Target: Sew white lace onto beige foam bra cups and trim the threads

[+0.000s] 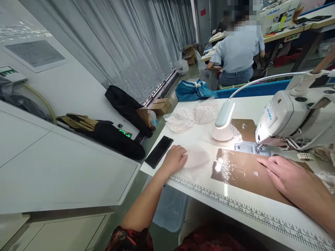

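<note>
My left hand (176, 159) is closed at the left edge of a thin, pale round fabric piece (196, 159) on the white table (201, 139). A black phone (159, 152) lies just left of it. My right hand (280, 172) rests on the brown board (240, 167), its index finger stretched toward the metal plate (251, 148) under the sewing machine (277, 118). Nothing shows in my right hand. A lamp head (225, 115) hangs over another pale lacy piece (235, 136). Two white lace bundles (180, 119) lie toward the back of the table.
A ruler strip (230, 203) runs along the front edge. Behind the table are a blue bag (193, 91) and a seated person (237, 52). A clear plastic bin (171, 209) stands below. White cabinets (65, 164) are at the left.
</note>
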`<state>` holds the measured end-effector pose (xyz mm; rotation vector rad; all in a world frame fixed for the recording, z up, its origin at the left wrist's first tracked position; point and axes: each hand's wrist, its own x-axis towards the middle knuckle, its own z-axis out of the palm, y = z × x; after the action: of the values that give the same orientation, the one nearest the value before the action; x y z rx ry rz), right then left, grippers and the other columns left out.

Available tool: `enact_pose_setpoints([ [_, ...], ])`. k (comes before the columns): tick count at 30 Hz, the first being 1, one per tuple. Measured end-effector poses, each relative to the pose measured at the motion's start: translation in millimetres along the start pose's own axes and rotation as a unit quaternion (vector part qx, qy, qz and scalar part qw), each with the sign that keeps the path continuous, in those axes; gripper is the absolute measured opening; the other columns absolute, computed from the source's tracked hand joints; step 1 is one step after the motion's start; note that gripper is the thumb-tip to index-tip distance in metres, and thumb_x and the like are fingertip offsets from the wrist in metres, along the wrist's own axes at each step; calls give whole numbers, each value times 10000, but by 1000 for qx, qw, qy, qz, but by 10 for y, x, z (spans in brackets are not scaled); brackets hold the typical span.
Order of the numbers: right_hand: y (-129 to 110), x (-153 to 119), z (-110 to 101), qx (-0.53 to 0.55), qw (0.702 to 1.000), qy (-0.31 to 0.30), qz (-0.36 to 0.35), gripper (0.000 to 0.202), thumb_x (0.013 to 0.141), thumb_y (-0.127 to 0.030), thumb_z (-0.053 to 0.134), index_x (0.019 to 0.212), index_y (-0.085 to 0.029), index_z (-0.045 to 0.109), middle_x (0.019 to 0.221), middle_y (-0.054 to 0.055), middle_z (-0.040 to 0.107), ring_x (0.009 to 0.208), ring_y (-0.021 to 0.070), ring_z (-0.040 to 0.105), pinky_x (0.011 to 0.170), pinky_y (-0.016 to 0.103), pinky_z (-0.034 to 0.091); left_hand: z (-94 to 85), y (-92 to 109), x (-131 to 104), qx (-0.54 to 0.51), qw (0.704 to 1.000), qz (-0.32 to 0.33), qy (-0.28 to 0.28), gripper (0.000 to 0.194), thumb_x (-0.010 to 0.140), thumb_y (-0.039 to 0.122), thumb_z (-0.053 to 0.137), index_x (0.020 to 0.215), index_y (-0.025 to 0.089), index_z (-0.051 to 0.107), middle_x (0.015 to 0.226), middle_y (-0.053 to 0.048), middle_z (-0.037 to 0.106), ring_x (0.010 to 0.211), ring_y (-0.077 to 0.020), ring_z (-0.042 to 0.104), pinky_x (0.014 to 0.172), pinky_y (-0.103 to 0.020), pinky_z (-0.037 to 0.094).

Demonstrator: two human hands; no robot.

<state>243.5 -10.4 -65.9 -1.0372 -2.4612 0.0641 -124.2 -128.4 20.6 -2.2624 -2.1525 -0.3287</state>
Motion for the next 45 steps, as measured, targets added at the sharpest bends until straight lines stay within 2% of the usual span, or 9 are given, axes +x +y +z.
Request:
enact_pose_setpoints([
  [5, -122, 34, -119, 4, 999, -18, 49, 338, 951, -260, 397, 1152, -211, 664, 1034, 64, 693, 870, 224, 661, 716, 361, 501, 181, 685, 195, -164, 974, 148, -57, 81, 901, 198, 521, 828, 186, 554, 1269, -99, 585, 1169, -226, 557, 944, -370, 517],
  [8, -219, 94, -251, 49, 997, 7, 67, 331, 959, -276, 414, 1139, -199, 682, 1063, 64, 716, 935, 220, 672, 763, 351, 518, 262, 990, 449, -297, 927, 186, -133, 85, 898, 182, 507, 819, 195, 477, 1269, -121, 583, 1149, -227, 569, 933, -379, 511],
  [12, -274, 147, -395, 114, 988, 30, 96, 328, 963, -298, 430, 1079, -180, 713, 973, 61, 746, 896, 204, 689, 740, 329, 536, 144, 1153, 628, -426, 857, 148, -250, 140, 859, 213, 536, 789, 211, 415, 951, -53, 636, 890, -177, 619, 747, -300, 530],
  [17, -293, 160, -435, 175, 979, 16, 106, 334, 979, -311, 409, 1050, -205, 718, 996, 54, 751, 910, 206, 684, 784, 340, 521, -163, 1138, 578, -536, 754, 192, -327, 365, 853, 282, 616, 1189, 217, 489, 1174, -125, 634, 1009, -228, 659, 765, -317, 559],
  [24, -301, 171, -489, 191, 970, 38, 147, 313, 958, -331, 448, 823, -213, 704, 762, 24, 714, 693, 175, 629, 635, 296, 447, 307, 1164, 907, -353, 895, 157, -224, 746, 748, 148, 629, 1451, 202, 384, 1337, -141, 564, 1156, -278, 593, 904, -407, 543],
  [31, -323, 137, -400, 140, 989, -49, 12, 247, 948, -298, 500, 867, -204, 713, 762, 37, 654, 742, 170, 574, 650, 287, 400, 510, 1226, 1083, -329, 921, 86, -190, 248, 853, 241, 553, 1081, 150, 590, 743, 3, 625, 675, -159, 604, 628, -287, 514],
  [35, -324, 120, -320, 90, 995, -50, 17, 229, 949, -251, 496, 881, -205, 710, 816, 39, 661, 791, 174, 590, 691, 297, 416, 430, 1241, 1075, -184, 974, 122, -49, 193, 913, 229, 485, 1027, 143, 615, 840, -58, 646, 778, -199, 617, 698, -335, 529],
  [40, -318, 90, -266, 45, 998, -42, 20, 214, 951, -245, 476, 951, -193, 683, 861, 45, 654, 815, 192, 604, 717, 319, 424, 461, 1309, 917, -87, 947, 308, -31, 250, 953, 229, 449, 1049, 122, 653, 980, -116, 708, 917, -242, 651, 820, -406, 550],
  [45, -325, 99, -250, -52, 997, -40, 32, 264, 939, -275, 497, 1124, -187, 664, 913, 47, 669, 788, 216, 621, 645, 330, 399, 685, 1326, 924, -65, 940, 334, -21, 360, 983, 262, 414, 1158, 54, 650, 1237, -171, 669, 1050, -274, 649, 883, -443, 564],
])
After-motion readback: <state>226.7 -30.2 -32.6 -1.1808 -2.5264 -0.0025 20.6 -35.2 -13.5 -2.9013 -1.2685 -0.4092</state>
